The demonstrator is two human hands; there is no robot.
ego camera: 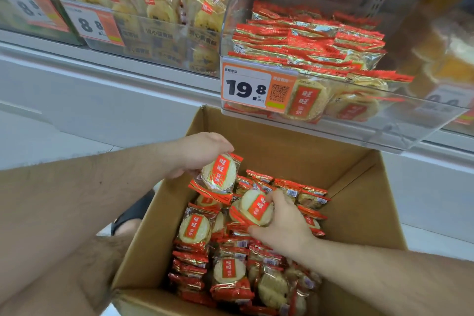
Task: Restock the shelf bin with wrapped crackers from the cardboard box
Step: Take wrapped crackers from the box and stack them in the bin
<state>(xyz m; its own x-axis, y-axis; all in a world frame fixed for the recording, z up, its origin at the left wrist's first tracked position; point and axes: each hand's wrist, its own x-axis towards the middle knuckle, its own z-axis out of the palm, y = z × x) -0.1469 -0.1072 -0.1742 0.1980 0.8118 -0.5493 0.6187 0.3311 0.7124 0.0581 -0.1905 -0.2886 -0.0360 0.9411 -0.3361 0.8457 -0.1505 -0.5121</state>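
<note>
An open cardboard box [359,195] stands on the floor below the shelf, holding several red-and-clear wrapped crackers [195,232]. My left hand [202,151] holds one wrapped cracker [219,172] just above the box's left side. My right hand [284,223] reaches into the box and grips another wrapped cracker [255,206] lying on the pile. Above, the clear shelf bin [384,131] with a 19.8 price tag [246,87] is stacked with the same crackers [307,41].
Left of the bin, another clear bin [159,33] holds yellow pastry packs behind an 8.8 price tag [92,24]. A blurred bin [446,64] sits at the right. A white shelf base [102,90] runs behind the box. A dark sandal [130,213] shows by the box.
</note>
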